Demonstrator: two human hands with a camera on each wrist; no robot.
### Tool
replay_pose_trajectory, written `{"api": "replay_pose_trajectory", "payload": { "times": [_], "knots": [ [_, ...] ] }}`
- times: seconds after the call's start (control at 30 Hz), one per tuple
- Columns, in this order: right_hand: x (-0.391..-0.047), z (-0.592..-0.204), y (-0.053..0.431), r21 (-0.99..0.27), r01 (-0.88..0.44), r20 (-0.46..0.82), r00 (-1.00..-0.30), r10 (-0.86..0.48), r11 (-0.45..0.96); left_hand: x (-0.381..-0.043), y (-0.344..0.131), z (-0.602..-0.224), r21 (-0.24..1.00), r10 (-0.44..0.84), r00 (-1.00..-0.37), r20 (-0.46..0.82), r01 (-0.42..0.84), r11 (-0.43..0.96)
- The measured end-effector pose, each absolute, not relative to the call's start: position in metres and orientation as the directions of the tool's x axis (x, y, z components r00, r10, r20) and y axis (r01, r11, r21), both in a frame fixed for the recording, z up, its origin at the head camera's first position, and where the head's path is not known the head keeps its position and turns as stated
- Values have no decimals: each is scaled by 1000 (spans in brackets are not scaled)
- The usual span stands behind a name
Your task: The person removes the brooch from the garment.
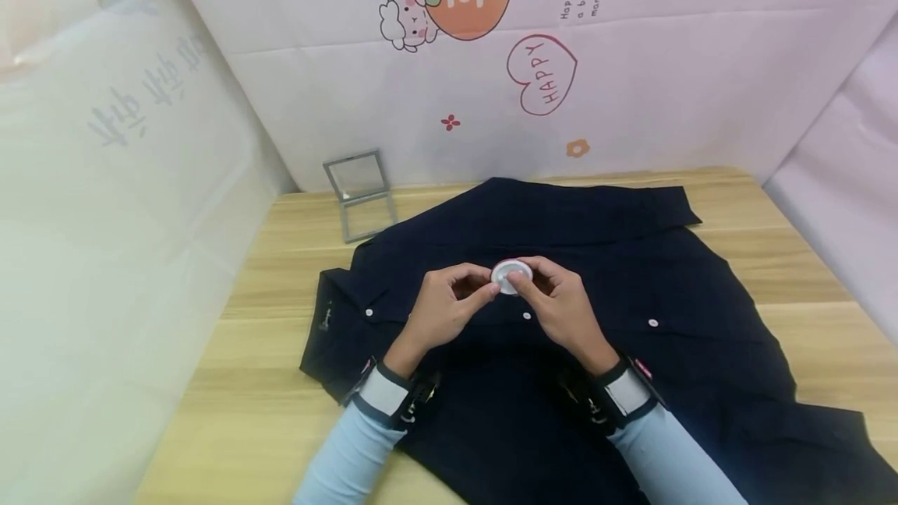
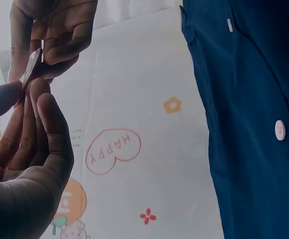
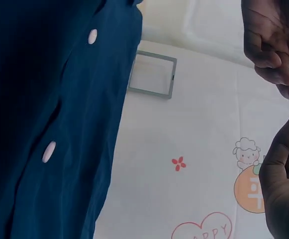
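Observation:
Both hands hold a small round white disc with a red rim (image 1: 503,268) over a dark navy button shirt (image 1: 701,349). My left hand (image 1: 445,306) pinches the disc's left edge between thumb and fingers. From the other side my right hand (image 1: 564,310) grips it, thumb pressed on the white face and fingers behind. The left wrist view catches the disc (image 2: 31,65) nearly edge-on between the fingers. In the right wrist view the hands hide most of it. White buttons, among them one button (image 1: 653,323), run along the shirt front.
The shirt lies spread on a wood-grain table (image 1: 245,365), its collar (image 1: 330,326) to the left. An opened grey square hinged frame (image 1: 366,197) stands at the back left, its upper half raised. Behind hangs a white printed cloth (image 1: 316,84); another pale cloth (image 1: 105,256) borders the left.

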State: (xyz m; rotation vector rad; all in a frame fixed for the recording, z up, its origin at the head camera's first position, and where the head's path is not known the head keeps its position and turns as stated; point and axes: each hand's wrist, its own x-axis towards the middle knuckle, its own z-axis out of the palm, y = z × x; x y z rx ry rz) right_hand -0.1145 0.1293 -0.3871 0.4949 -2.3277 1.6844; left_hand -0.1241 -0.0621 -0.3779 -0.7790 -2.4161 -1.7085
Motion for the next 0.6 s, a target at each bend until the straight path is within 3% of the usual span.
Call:
{"api": "replay_pose_trajectory", "payload": {
  "times": [0.37, 0.6],
  "knots": [
    [-114, -402, 165, -876, -348, 319, -938, -138, 333, -131, -51, -382, 763, 372, -817, 441, 560, 323],
    [-114, -408, 179, -917, -289, 261, -956, -132, 275, -132, -46, -386, 739, 386, -805, 451, 579, 344]
  ]
}}
